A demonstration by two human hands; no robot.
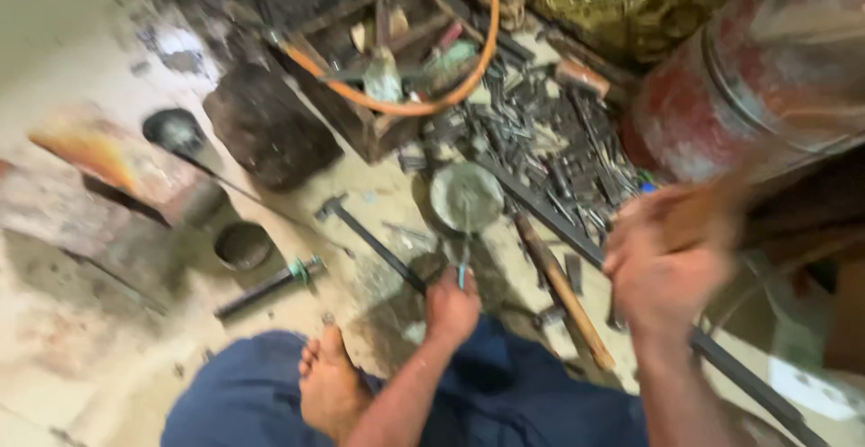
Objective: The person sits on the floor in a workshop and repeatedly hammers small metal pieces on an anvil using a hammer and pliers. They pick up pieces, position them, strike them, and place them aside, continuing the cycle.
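Observation:
My left hand (452, 305) is closed on the handles of a thin pair of tongs (463, 262). The tongs reach forward to a round grey metal disc (465, 196) lying on the workshop floor. My right hand (665, 258) is blurred, raised to the right of the disc, and closed around a wooden handle (698, 215) that runs up and to the right; its far end is not visible. My bare foot (328, 386) and dark blue trousers fill the bottom of the view.
A wooden-handled hammer (563, 289) and a long dark bar (577, 238) lie between my hands. A pile of small metal tools (559, 141) is behind the disc, with a red gas cylinder (757, 77), an orange hose (423, 100), a wooden block (270, 127) and a small round bowl (241, 244).

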